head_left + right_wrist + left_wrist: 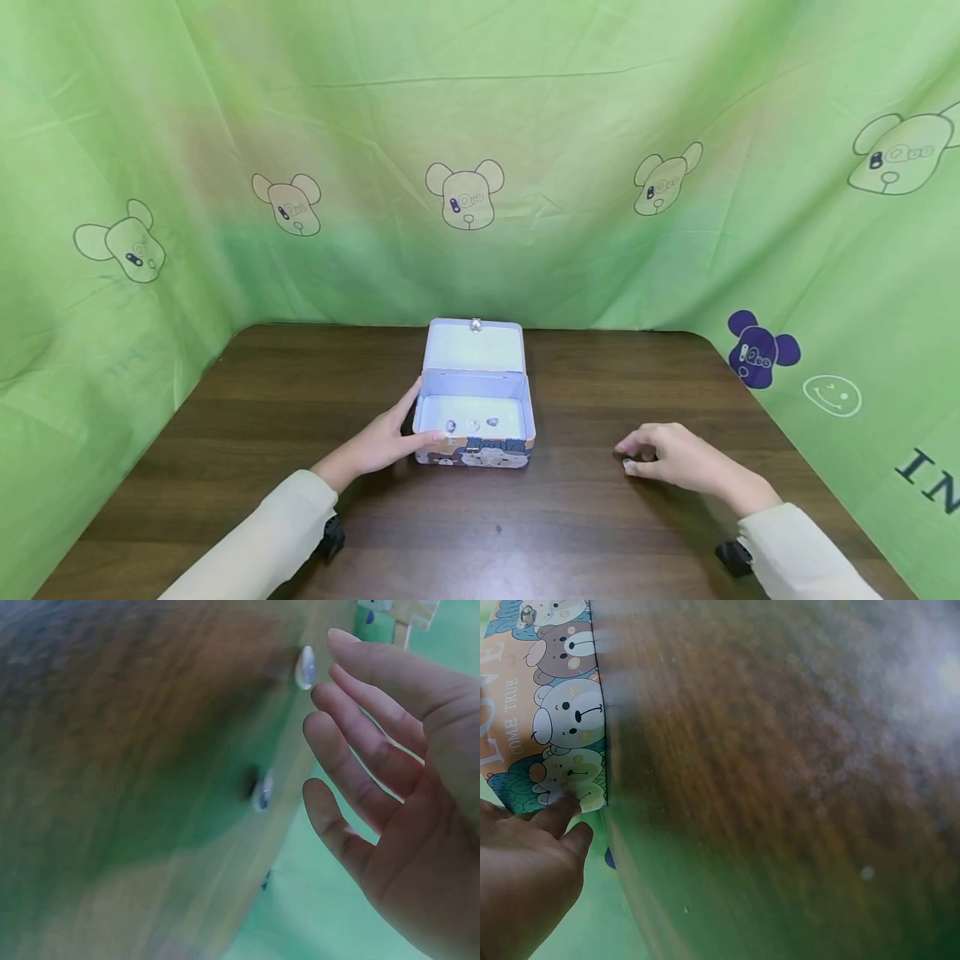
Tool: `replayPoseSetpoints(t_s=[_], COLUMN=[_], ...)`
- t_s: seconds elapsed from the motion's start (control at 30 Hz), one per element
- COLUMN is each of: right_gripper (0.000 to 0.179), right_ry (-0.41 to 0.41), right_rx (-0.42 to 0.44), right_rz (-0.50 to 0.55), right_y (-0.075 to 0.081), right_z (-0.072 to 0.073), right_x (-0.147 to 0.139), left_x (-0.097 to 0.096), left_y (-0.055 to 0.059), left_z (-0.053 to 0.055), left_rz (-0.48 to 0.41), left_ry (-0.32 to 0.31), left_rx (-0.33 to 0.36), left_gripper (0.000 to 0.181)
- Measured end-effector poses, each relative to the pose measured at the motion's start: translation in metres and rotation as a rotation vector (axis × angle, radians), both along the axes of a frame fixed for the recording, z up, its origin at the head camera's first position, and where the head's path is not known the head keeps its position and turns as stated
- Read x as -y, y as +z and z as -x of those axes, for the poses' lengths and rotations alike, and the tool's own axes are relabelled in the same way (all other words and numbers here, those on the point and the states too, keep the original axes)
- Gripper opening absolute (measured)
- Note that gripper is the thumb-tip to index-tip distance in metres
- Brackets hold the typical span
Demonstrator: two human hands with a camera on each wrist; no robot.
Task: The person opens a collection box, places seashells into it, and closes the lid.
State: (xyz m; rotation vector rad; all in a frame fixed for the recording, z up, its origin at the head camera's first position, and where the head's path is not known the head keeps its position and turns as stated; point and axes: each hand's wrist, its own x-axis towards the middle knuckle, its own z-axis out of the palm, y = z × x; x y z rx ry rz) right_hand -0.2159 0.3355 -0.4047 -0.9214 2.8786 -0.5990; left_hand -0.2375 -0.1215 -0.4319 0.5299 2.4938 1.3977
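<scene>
A small tin box (474, 454) with cartoon bears on its front stands on the table, its lid (474, 346) raised. Inside lie three small round pieces, among them a dark-marked one (450, 426). My left hand (382, 437) holds the box at its front left corner, thumb across the front rim and fingers along the left side. Off to the right, my right hand (675, 454) is low over the table, fingers slightly bent and apart. Beside its fingertips is a white oval piece (305, 667) with bluish marking; a similar piece (262, 790) lies lower in the right wrist view.
The dark brown wooden table (315, 375) has rounded far corners. A green cloth (360, 267) printed with bear heads hangs behind it and along both sides. Each wrist carries a small black device, such as the right one (733, 558).
</scene>
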Motion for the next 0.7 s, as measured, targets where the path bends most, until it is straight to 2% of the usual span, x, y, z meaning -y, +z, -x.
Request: replayPoseSetpoints(t_s=[0.23, 0.7], right_gripper=[0.022, 0.016], right_ry=[-0.004, 0.005], right_rx=[0.019, 0.014], right_rz=[0.038, 0.054], right_y=[-0.0093, -0.0114], right_z=[-0.0003, -0.0019], right_x=[-0.0053, -0.0058], left_x=[-0.0002, -0.0008], left_y=[-0.0003, -0.0004], left_z=[-0.0002, 0.0001], left_rz=[0.015, 0.017], left_ry=[0.020, 0.021], left_rx=[0.016, 0.005], left_gripper=[0.103, 0.104])
